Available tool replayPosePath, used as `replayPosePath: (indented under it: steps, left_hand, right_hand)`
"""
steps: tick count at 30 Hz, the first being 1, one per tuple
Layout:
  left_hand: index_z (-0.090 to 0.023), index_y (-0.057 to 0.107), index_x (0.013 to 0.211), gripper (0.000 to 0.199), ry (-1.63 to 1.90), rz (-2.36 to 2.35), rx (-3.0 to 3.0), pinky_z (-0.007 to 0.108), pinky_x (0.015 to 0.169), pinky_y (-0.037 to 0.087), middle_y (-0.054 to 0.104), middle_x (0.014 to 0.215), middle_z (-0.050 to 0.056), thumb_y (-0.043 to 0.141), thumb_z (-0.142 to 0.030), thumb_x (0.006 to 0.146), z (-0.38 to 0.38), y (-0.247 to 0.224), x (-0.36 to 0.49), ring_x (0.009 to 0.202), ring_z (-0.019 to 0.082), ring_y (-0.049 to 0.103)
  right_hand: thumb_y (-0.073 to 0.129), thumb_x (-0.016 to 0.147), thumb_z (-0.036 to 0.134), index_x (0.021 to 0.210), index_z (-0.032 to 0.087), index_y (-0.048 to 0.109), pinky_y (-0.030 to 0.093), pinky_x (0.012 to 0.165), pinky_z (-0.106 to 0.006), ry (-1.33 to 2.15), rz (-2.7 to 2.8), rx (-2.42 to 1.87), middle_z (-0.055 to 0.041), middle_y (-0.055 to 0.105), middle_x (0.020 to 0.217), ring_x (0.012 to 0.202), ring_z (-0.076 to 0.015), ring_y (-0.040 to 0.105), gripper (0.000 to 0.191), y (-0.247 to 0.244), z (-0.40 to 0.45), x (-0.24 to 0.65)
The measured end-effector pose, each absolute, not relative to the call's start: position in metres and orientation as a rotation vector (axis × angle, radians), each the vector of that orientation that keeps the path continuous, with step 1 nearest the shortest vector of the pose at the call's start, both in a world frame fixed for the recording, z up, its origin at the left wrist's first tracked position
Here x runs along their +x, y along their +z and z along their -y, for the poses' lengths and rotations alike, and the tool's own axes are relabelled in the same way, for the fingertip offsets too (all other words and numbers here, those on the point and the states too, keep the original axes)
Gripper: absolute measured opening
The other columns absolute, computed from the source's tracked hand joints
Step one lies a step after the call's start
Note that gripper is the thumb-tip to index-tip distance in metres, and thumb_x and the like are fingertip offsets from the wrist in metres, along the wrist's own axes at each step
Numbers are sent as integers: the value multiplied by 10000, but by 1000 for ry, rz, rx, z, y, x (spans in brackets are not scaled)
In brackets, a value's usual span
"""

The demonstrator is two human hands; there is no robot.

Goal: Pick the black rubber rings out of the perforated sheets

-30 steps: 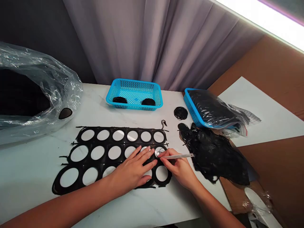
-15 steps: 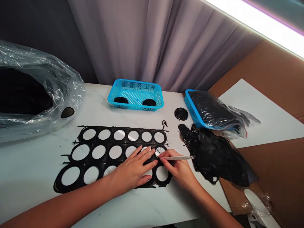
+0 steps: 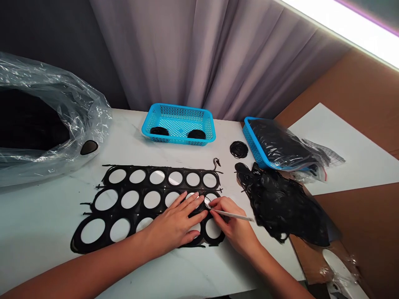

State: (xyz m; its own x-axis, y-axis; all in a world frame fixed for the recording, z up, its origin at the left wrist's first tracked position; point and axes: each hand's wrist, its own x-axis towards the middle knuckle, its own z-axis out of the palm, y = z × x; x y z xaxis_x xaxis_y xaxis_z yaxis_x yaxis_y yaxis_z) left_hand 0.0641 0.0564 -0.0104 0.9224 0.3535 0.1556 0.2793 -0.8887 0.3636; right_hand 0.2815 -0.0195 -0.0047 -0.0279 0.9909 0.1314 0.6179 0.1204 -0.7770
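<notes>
A flat black sheet (image 3: 140, 214) with rows of round holes lies on the white table. My left hand (image 3: 176, 220) rests flat across its right half, fingers spread and pressing on it. Between the thumb and fingers of my right hand (image 3: 232, 222) is a thin, pale, pen-like tool (image 3: 235, 215), its tip at the edge of a hole near the sheet's right end. A thin dark strand shows in that hole beside the fingertips. Part of the sheet is hidden under my left hand and forearm.
A blue basket (image 3: 178, 140) holding two black coils stands behind the sheet. Right of it lie a coil of thin black rings (image 3: 238, 149), a heap of black pieces (image 3: 286, 203) and a second blue basket (image 3: 254, 143) with a filled bag. A clear plastic bag (image 3: 84, 104) stands at left.
My right hand has shifted slightly, and the tool's rear end has dipped a little lower. My left hand stays in place on the sheet.
</notes>
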Motion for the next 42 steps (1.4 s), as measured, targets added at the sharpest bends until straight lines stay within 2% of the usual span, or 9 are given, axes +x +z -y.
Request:
replayPosePath:
  steps: [4, 7, 12, 18, 28, 42]
  left_hand:
    - [-190, 548, 1334, 484, 244, -461, 2771, 556, 1182, 331, 421, 1552, 167, 699, -250, 877, -57, -8, 65, 1457, 334, 366]
    - [-194, 536, 1349, 478, 245, -461, 2792, 546, 1179, 339, 427, 1548, 164, 674, -271, 898, -57, -7, 65, 1455, 321, 374]
    - [-212, 524, 1370, 487, 257, -460, 2801, 545, 1183, 326, 407, 1564, 149, 668, -293, 912, -57, -9, 64, 1462, 321, 361]
    - [-211, 506, 1404, 512, 284, -464, 2759, 557, 1189, 301, 392, 1573, 152, 658, -291, 922, -56, -10, 64, 1468, 336, 344]
    - [-237, 503, 1408, 471, 342, -462, 2724, 534, 1203, 289, 389, 1580, 124, 609, -305, 954, -57, -11, 63, 1469, 312, 350]
    - [-206, 530, 1374, 472, 317, -465, 2737, 534, 1200, 290, 417, 1557, 151, 647, -282, 923, -56, -9, 65, 1464, 322, 356]
  right_hand:
    - [497, 965, 119, 941, 236, 592, 479, 862, -428, 425, 1990, -1550, -96, 704, 1129, 1008, -267, 617, 152, -11, 28, 275]
    - [473, 961, 88, 1011, 220, 601, 458, 883, -452, 368, 2097, -1536, -118, 699, 1176, 1037, -284, 610, 190, -9, 29, 273]
    - [527, 965, 173, 866, 229, 597, 490, 808, -377, 690, 1846, -1584, -65, 721, 1008, 916, -225, 645, 133, 1, 18, 284]
    - [568, 959, 274, 770, 220, 592, 490, 813, -348, 959, 1563, -1592, -54, 707, 1009, 948, -214, 648, 198, 5, 14, 293]
    - [577, 955, 316, 788, 220, 622, 484, 833, -354, 1023, 1458, -1591, -55, 699, 1004, 957, -223, 643, 197, 2, 14, 292]
    - [572, 964, 274, 787, 231, 592, 489, 830, -371, 846, 1583, -1562, -60, 698, 982, 943, -227, 637, 183, -2, 17, 287]
